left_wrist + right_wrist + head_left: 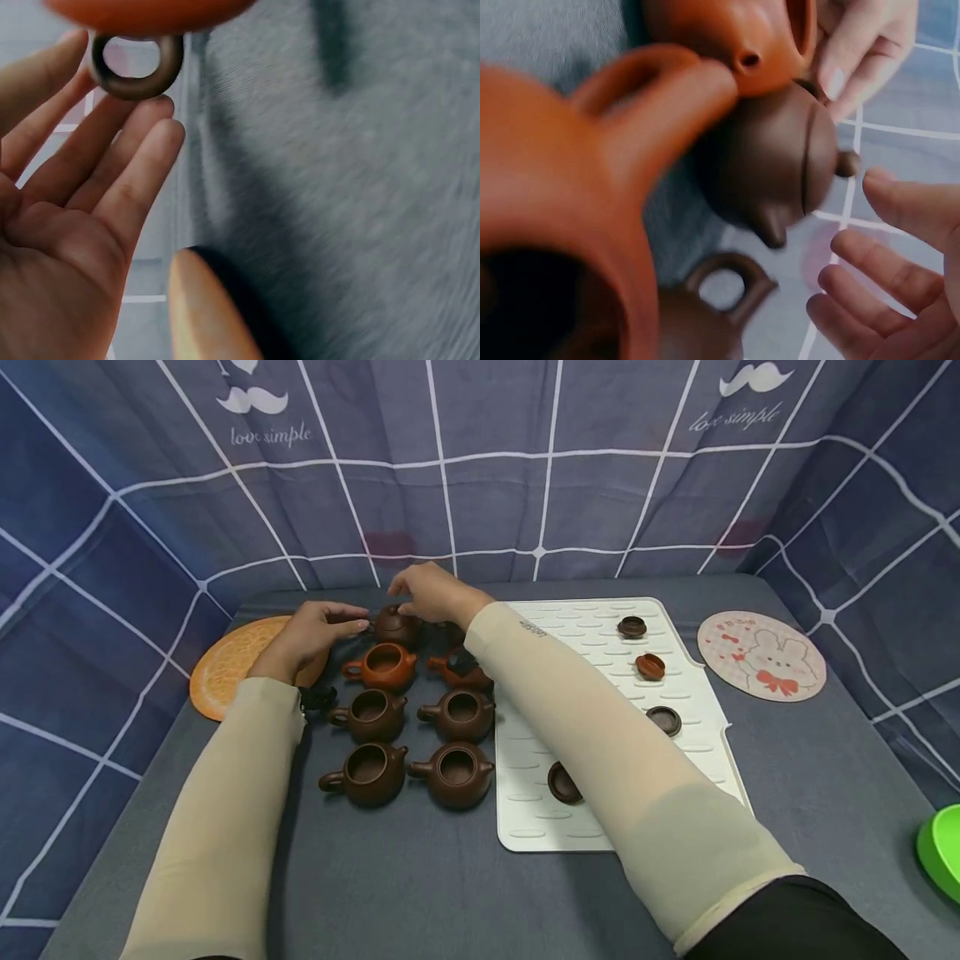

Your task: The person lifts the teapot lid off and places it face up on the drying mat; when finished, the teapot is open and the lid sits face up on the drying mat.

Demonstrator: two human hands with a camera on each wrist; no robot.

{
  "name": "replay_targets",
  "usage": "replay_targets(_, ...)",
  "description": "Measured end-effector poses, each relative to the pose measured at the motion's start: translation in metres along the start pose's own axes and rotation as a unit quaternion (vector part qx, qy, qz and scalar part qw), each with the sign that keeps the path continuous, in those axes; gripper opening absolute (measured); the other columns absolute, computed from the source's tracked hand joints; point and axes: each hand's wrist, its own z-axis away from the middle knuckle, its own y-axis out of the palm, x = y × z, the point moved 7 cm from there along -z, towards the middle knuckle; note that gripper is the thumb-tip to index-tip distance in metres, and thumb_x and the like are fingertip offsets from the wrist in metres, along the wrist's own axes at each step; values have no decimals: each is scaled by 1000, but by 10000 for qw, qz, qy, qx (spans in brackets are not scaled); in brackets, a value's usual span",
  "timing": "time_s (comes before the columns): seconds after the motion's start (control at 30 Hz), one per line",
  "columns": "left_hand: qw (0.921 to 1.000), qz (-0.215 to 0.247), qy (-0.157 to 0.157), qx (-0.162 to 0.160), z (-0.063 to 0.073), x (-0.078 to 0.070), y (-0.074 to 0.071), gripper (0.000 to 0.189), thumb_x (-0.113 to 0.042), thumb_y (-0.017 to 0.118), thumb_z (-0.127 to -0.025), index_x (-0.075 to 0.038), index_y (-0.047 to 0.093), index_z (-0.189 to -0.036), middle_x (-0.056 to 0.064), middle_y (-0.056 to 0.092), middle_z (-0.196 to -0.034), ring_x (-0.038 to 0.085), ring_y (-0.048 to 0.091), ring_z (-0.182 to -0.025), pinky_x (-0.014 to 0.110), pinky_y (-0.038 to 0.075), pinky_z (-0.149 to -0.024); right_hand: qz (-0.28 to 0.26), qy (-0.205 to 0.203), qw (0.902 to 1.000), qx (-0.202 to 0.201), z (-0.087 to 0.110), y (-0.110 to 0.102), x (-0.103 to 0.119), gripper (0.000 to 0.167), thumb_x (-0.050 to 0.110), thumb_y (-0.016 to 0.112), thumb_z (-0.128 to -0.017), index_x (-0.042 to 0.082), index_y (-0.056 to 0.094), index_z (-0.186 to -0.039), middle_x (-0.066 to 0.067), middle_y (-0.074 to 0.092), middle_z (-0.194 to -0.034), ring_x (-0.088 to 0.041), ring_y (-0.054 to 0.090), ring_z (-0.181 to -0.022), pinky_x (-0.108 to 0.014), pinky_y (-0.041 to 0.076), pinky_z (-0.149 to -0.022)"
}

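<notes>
A dark brown teapot (pixel 397 628) with its lid on stands at the back of the left column. My left hand (pixel 315 631) is at its ring-shaped handle (pixel 137 86), thumb on one side and loosely extended fingers behind; whether they touch it is hard to tell. My right hand (pixel 435 593) hovers over the same teapot, fingers spread and apart from the lid's knob (pixel 846 163). In front stands an orange teapot (pixel 384 667) without a lid. Another orange teapot (pixel 459 670) and a dark one at the back right are partly hidden by my right arm.
Several lidless brown teapots (pixel 367 775) stand in rows nearer me. On the white mat (pixel 525 827) lie loose lids (pixel 632 627). An orange-slice mat (pixel 217 681) lies left, a rabbit mat (pixel 761 656) right. A green bowl (pixel 941 852) shows at the right edge.
</notes>
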Motion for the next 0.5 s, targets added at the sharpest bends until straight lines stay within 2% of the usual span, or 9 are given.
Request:
replay_targets(0.13, 9987, 432, -222, -167, -1, 7, 6, 47, -33, 72, -104, -6, 69, -141, 15, 61, -141, 36, 62, -124, 49, 40, -114, 275, 93, 9994, 210, -6, 10, 9, 46, 22, 63, -109, 9, 56, -153, -6, 54, -154, -24, 47, -143, -31, 38, -115)
replay_targets(0.23, 9963, 724, -364, -295, 1, 10, 8, 46, -34, 73, -103, -8, 70, -140, 12, 61, -141, 33, 63, -124, 47, 41, -114, 390, 191, 9988, 223, -9, 14, 12, 48, 23, 63, -109, 8, 55, -154, -7, 54, -154, -25, 44, -145, -31, 34, -117)
replay_targets(0.33, 9956, 768, -373, -373, 1, 12, 8, 46, -35, 73, -102, -9, 70, -140, 12, 62, -141, 32, 63, -124, 47, 42, -113, 465, 270, 9985, 98, -11, 17, 12, 48, 28, 63, -109, 9, 57, -152, -6, 57, -151, -25, 47, -143, -30, 34, -117)
replay_targets(0.5, 9963, 658, -304, -452, -1, 10, 10, 42, -32, 71, -104, -8, 71, -139, 13, 65, -138, 33, 65, -122, 48, 43, -112, 331, 350, 9984, -284, -11, 20, 14, 41, 30, 63, -109, 9, 65, -145, -5, 65, -140, -23, 58, -131, -30, 44, -109)
